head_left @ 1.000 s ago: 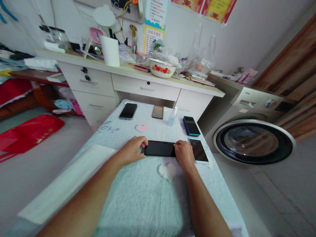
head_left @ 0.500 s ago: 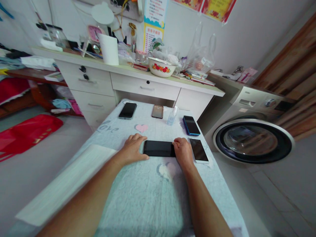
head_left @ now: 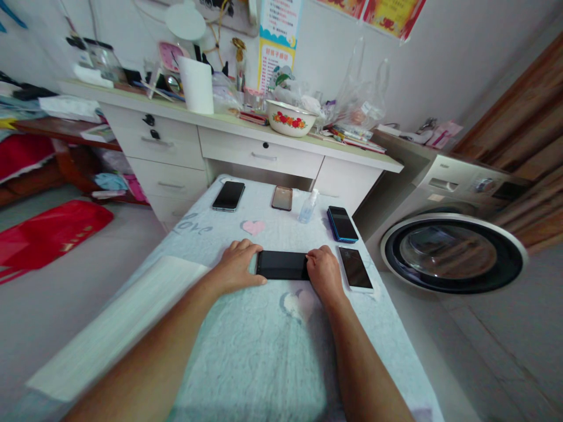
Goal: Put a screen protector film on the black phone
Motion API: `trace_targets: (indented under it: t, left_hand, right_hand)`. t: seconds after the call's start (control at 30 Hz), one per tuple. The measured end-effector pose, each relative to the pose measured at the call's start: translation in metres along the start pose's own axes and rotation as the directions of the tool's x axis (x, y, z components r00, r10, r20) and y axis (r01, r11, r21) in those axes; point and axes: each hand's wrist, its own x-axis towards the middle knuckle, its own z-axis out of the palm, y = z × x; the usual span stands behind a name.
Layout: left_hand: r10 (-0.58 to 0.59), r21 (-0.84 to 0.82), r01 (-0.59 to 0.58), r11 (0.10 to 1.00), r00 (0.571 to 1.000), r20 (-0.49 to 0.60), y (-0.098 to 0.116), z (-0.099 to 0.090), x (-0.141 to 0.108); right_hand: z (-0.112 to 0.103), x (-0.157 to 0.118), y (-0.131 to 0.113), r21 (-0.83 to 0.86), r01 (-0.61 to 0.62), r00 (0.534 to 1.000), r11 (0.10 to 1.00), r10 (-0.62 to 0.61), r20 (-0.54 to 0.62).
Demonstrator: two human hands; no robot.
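Note:
A black smartphone [head_left: 282,265] lies crosswise on the cloth-covered table, screen up. My left hand [head_left: 240,266] grips its left end, thumb at the near edge and fingers at the far edge. Over the right end rests my right hand [head_left: 324,271], fingers curled in and pressed together on the screen; whatever they may hold is hidden. Just right of that hand lies a white-framed phone [head_left: 355,268]. Behind it is a dark phone with blue edges [head_left: 342,224]. A clear spray bottle [head_left: 308,207] stands farther back, near a brownish phone case [head_left: 282,198]. Another black phone [head_left: 229,196] lies at the back left.
A long white strip [head_left: 118,322] runs along the table's left side. Beyond the table stands a white desk [head_left: 259,149] with a floral bowl [head_left: 290,120] and a paper roll [head_left: 196,85]. A washing machine [head_left: 444,193] stands to the right.
My right hand has shifted slightly left over the phone's right end. The left hand keeps its hold, and the phone stays in place on the table.

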Motion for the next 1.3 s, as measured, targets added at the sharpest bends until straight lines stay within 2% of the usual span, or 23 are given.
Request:
trace_targets:
  t: [0.17,0.33,0.47,0.57,0.87,1.07,1.3]
  left_hand:
    - [0.009,-0.006,-0.009,1.0,1.0,-0.018,0.0,0.0,0.0]
    - [0.02,-0.008,-0.02,1.0,0.999,-0.03,0.0,0.001,0.0]
    - [0.033,-0.001,-0.033,0.999,0.999,-0.031,-0.001,0.001,0.0]
    - [0.036,0.003,-0.036,0.999,0.999,-0.037,-0.001,0.0,0.0]
    - [0.032,0.013,-0.031,0.999,0.999,-0.027,0.001,-0.002,0.0]
    - [0.052,0.031,-0.051,0.998,0.998,-0.036,0.0,-0.002,0.0]
    - [0.046,0.04,-0.045,0.998,0.998,-0.049,0.0,0.0,0.001]
  right_hand:
    - [0.0,-0.006,-0.01,0.011,0.113,0.992,0.993,-0.114,0.053]
    - [0.001,-0.01,-0.019,0.013,0.247,0.964,0.969,-0.247,0.101]
    - [0.002,-0.011,-0.019,0.035,0.29,0.95,0.957,-0.292,0.111]
    - [0.001,-0.01,-0.015,0.038,0.269,0.958,0.962,-0.272,0.096]
    - [-0.008,-0.004,0.001,0.008,0.076,0.995,0.997,-0.076,0.069]
    - [-0.006,-0.003,0.003,0.006,0.02,1.0,1.0,-0.02,-0.003]
    - [-0.011,-0.006,-0.002,-0.07,0.014,0.999,0.997,-0.012,0.03]
